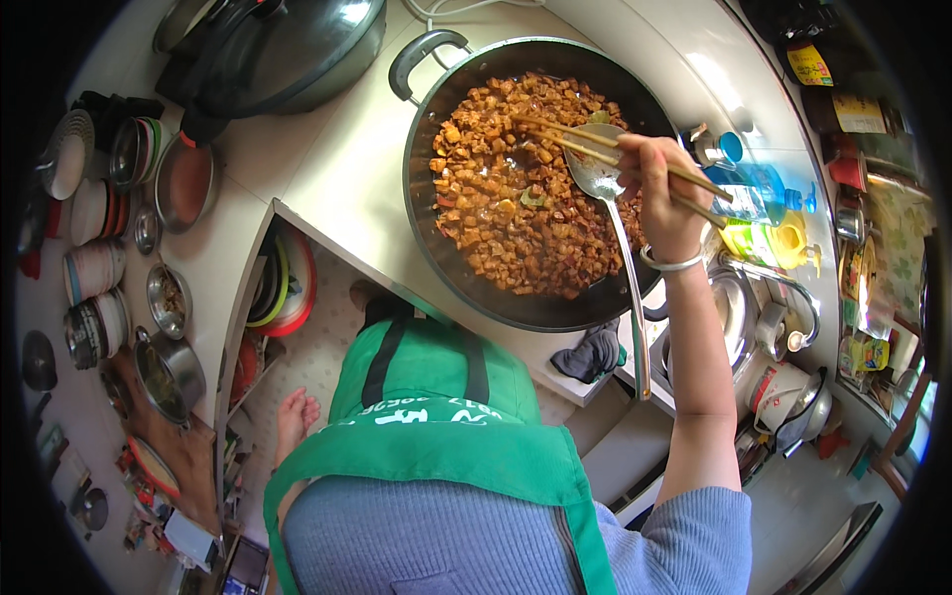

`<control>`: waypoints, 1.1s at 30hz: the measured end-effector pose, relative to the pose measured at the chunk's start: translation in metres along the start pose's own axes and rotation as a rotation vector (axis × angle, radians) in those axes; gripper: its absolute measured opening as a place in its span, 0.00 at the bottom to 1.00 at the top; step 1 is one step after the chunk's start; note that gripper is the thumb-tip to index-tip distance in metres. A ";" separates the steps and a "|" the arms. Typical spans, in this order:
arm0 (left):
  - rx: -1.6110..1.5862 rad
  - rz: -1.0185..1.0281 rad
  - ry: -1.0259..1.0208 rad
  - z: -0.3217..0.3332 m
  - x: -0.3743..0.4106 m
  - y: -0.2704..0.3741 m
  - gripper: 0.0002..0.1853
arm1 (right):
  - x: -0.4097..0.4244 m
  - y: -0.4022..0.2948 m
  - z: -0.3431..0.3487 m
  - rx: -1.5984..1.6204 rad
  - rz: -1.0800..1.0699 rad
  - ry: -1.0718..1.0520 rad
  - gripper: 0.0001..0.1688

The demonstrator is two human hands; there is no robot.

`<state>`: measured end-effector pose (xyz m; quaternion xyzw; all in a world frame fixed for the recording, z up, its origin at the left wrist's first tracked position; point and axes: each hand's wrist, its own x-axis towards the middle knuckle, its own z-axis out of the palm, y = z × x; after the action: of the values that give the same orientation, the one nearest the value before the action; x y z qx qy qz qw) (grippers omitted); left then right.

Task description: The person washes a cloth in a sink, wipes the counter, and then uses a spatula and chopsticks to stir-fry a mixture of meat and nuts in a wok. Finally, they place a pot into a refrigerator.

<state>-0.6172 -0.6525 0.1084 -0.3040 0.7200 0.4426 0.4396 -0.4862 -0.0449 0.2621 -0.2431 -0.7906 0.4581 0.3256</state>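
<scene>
My right hand (658, 186) grips a pair of wooden chopsticks (569, 137) over a large black two-handled pan (513, 316). Their tips reach into diced brown food (520, 230), which has a few leaves in it and dark liquid between the pieces. Under the chopsticks, a metal ladle (593, 172) rests on the food, its long handle leaning out across the pan's near right rim. My left hand (296, 413) hangs low beside the green apron (439, 372), away from the counter, with nothing visible in its loosely bent fingers.
A dark lidded pan (290, 52) stands at the far left. Bowls and a metal pot (169, 375) line the left counter. Right of the pan are a blue pump bottle (751, 195), a yellow bottle (773, 239) and a sink faucet (807, 297). A dark cloth (590, 355) lies at the counter's edge.
</scene>
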 end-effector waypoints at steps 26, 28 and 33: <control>-0.099 0.014 -0.135 -0.024 0.026 -0.034 0.16 | -0.034 -0.036 -0.020 0.022 0.272 0.063 0.13; -0.083 -0.002 -0.126 -0.026 0.026 -0.036 0.16 | -0.041 -0.036 -0.014 -0.019 0.373 0.033 0.13; -0.025 0.044 -0.065 -0.013 0.024 -0.021 0.16 | -0.051 -0.026 0.014 0.022 0.287 0.009 0.10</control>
<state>-0.6147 -0.6742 0.0821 -0.2792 0.7061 0.4708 0.4492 -0.4643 -0.0997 0.2651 -0.3522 -0.7411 0.5074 0.2632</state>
